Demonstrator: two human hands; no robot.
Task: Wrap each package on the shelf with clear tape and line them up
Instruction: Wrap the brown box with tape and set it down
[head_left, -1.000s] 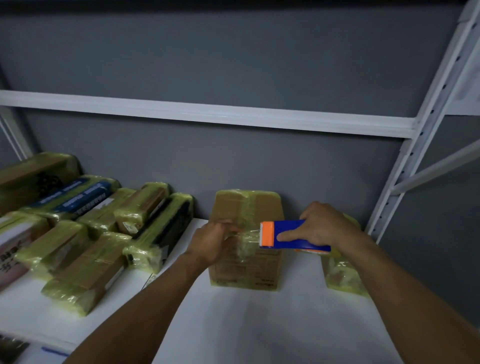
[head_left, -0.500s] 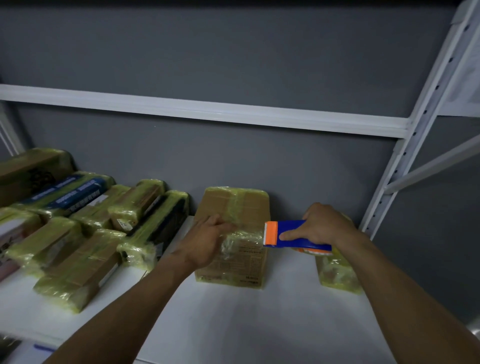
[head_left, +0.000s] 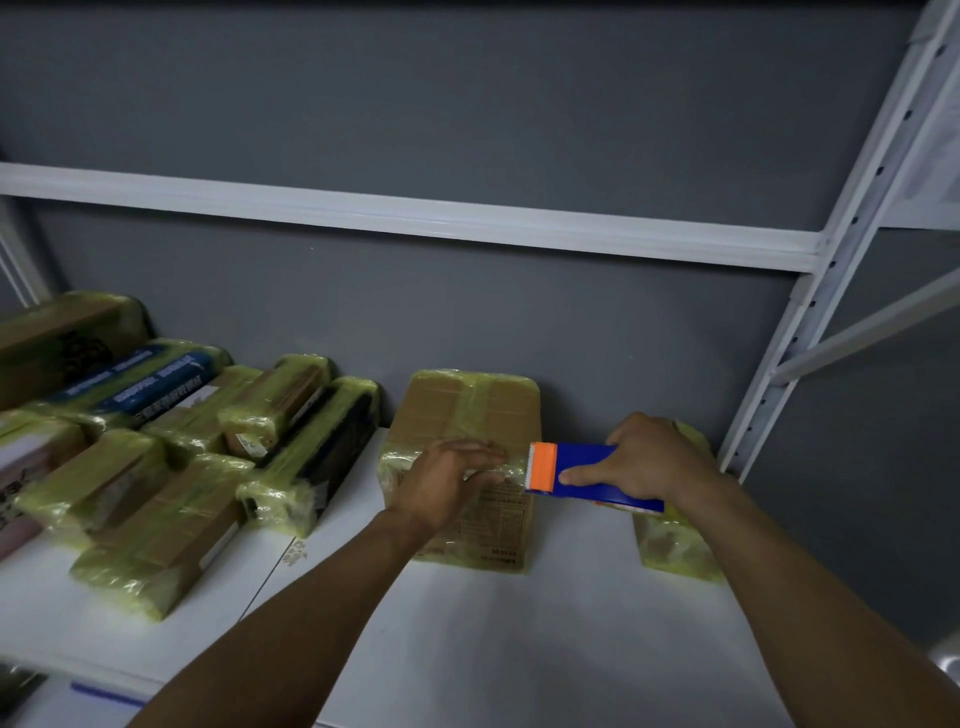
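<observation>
A brown cardboard package (head_left: 470, 415) wrapped partly in yellowish clear tape stands in the middle of the white shelf (head_left: 545, 639). My left hand (head_left: 449, 480) lies flat on its front face with fingers straight, pressing the tape band. My right hand (head_left: 652, 457) grips a blue tape dispenser (head_left: 592, 470) with an orange cutter end, held just right of the package, its cutter at the package's right edge. A smaller taped package (head_left: 675, 545) sits behind my right wrist, partly hidden.
Several taped packages (head_left: 171, 467) lie side by side on the shelf's left half, running off the left edge. A grey wall is behind. A white crossbeam (head_left: 415, 215) spans above, and a white upright post (head_left: 810, 306) stands at the right.
My left hand went from pinching the tape at the package's front to lying flat with fingers stretched over it. The dispenser stayed at the package's right edge. The view shifted slightly.
</observation>
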